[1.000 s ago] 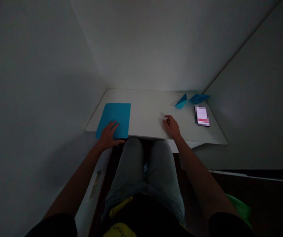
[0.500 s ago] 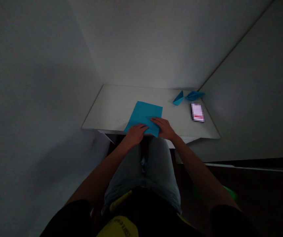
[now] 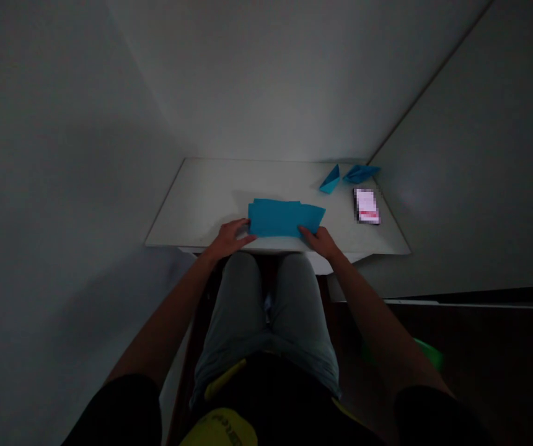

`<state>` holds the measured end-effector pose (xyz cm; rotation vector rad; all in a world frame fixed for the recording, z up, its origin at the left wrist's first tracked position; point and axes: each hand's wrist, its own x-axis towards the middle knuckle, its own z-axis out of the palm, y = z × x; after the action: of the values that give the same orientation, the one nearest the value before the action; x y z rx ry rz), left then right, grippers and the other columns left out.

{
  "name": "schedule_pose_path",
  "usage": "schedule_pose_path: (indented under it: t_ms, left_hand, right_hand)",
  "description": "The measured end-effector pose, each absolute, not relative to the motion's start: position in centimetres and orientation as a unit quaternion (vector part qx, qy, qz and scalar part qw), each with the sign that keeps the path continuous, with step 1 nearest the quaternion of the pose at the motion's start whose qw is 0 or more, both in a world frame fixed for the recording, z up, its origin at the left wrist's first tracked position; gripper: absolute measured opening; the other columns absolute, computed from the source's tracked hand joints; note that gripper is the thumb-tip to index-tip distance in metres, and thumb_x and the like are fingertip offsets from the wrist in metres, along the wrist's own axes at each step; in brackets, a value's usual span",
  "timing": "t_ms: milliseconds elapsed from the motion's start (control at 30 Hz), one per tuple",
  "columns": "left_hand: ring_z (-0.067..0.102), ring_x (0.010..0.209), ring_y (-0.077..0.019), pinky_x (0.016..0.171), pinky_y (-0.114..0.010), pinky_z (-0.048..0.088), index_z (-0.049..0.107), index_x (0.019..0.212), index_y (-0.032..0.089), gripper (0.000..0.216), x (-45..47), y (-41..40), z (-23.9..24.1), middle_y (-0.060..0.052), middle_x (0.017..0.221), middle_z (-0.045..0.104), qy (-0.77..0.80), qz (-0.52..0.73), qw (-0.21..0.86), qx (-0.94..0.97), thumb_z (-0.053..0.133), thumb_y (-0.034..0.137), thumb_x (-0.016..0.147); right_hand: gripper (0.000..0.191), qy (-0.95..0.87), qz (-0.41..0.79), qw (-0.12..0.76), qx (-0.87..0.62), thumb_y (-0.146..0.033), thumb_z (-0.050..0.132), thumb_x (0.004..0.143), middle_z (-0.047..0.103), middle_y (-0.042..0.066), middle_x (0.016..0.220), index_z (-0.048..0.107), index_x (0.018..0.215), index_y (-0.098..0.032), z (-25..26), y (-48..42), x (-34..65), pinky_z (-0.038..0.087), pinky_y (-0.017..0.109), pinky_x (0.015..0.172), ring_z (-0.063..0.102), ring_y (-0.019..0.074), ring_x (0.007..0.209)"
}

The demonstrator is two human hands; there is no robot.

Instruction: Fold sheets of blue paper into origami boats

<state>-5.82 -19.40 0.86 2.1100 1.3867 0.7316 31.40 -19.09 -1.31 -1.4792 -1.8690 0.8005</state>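
Note:
A blue sheet of paper (image 3: 276, 218), folded over into a wide strip with its layers slightly out of line at the top, is at the near edge of the white table. My right hand (image 3: 320, 240) grips its lower right part, thumb on top and fingers underneath. At the left end is my left hand (image 3: 230, 238), thumb and fingers apart, their tips by the paper's left edge and lower left corner. Whether those tips press on the paper is hard to see in the dim light.
Two folded blue paper pieces, a small boat-like one (image 3: 330, 179) and a darker one (image 3: 361, 173), are at the back right of the white table (image 3: 201, 198). A phone with a blurred screen (image 3: 367, 206) lies in front of them. Walls close in the back and sides.
The sheet has gone from lying flat and slanted to a folded strip lying crosswise. My left hand has moved left off its surface; my right hand now grips the right part.

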Motion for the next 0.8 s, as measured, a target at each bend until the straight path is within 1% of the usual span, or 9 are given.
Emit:
schedule_pose_path:
  t_ms: [33,100,167,267,333,433,567,700,800]
  left_hand:
    - [0.072,0.131,-0.0341,0.119,-0.052,0.053,0.076,0.133,0.022,0.061,-5.0,-19.1,0.4,-0.013,0.139,0.079,0.523,0.275,0.236,0.772,0.071,0.069,0.095]
    - [0.075,0.119,-0.0334,0.113,-0.052,0.056,0.080,0.111,0.023,0.049,-3.3,-18.7,-0.1,-0.012,0.119,0.083,0.554,0.277,0.194,0.761,0.068,0.068,0.098]
    - [0.075,0.109,-0.0322,0.108,-0.050,0.057,0.078,0.096,0.023,0.044,-2.1,-18.5,-0.4,-0.011,0.103,0.083,0.586,0.275,0.160,0.745,0.065,0.065,0.101]
    - [0.075,0.105,-0.0312,0.106,-0.049,0.057,0.075,0.104,0.023,0.033,-1.4,-18.7,-0.4,-0.010,0.102,0.080,0.620,0.277,0.151,0.718,0.065,0.054,0.102]
    - [0.074,0.114,-0.0323,0.109,-0.050,0.057,0.070,0.128,0.022,0.037,-1.4,-19.0,-0.3,-0.013,0.122,0.078,0.634,0.293,0.153,0.699,0.070,0.046,0.099]
    - [0.062,0.141,-0.0355,0.119,-0.052,0.052,0.051,0.158,0.016,0.068,-1.2,-19.5,0.1,-0.020,0.156,0.060,0.637,0.313,0.124,0.694,0.072,0.038,0.097]
    - [0.043,0.162,-0.0342,0.132,-0.054,0.037,0.054,0.160,0.019,0.053,0.0,-19.9,0.5,-0.016,0.170,0.050,0.609,0.262,0.086,0.744,0.052,0.033,0.108]
    - [0.032,0.169,-0.0342,0.138,-0.058,0.026,0.053,0.165,0.023,0.058,1.3,-19.9,0.4,-0.012,0.178,0.044,0.573,0.176,0.086,0.796,0.048,0.044,0.111]
    - [0.028,0.172,-0.0343,0.140,-0.057,0.019,0.048,0.170,0.020,0.066,1.5,-19.7,0.3,-0.014,0.182,0.037,0.556,0.138,0.093,0.814,0.048,0.047,0.110]
  right_hand:
    - [0.070,-0.687,0.311,0.328,-0.569,-0.085,0.054,0.097,0.082,0.012,0.098,0.078,0.106,-0.020,-1.4,-18.9,31.2,0.065,0.049,0.087,0.077,0.0340,0.095]
    - [0.078,-0.654,0.316,0.379,-0.573,-0.085,0.064,0.091,0.081,0.014,0.113,0.071,0.134,-0.020,-1.6,-18.6,30.9,0.066,0.049,0.088,0.076,0.0326,0.100]
    - [0.097,-0.634,0.316,0.420,-0.567,-0.083,0.070,0.089,0.075,0.017,0.131,0.049,0.162,-0.022,-1.9,-18.2,30.6,0.067,0.049,0.091,0.075,0.0319,0.109]
    - [0.108,-0.638,0.292,0.436,-0.563,-0.075,0.070,0.092,0.060,0.022,0.151,0.025,0.176,-0.025,-2.4,-17.8,30.5,0.067,0.051,0.095,0.069,0.0336,0.127]
    - [0.100,-0.665,0.253,0.428,-0.558,-0.066,0.070,0.095,0.053,0.023,0.159,0.027,0.176,-0.026,-2.6,-17.8,30.5,0.065,0.054,0.102,0.063,0.0348,0.138]
    - [0.072,-0.728,0.185,0.385,-0.536,-0.048,0.067,0.098,0.052,0.021,0.163,0.049,0.164,-0.023,-2.5,-18.0,30.4,0.055,0.059,0.118,0.054,0.0353,0.149]
    - [0.051,-0.783,0.120,0.293,-0.536,-0.030,0.058,0.100,0.056,0.017,0.166,0.064,0.150,-0.021,-1.8,-18.6,29.7,0.043,0.061,0.129,0.051,0.0352,0.155]
    - [0.057,-0.808,0.082,0.224,-0.538,-0.020,0.048,0.103,0.051,0.013,0.173,0.059,0.159,-0.021,-1.5,-19.2,27.0,0.031,0.063,0.135,0.042,0.0324,0.164]
    - [0.059,-0.835,0.101,0.187,-0.508,-0.026,0.040,0.109,0.046,0.013,0.177,0.052,0.166,-0.018,-1.8,-18.9,24.0,0.028,0.059,0.138,0.040,0.0300,0.167]
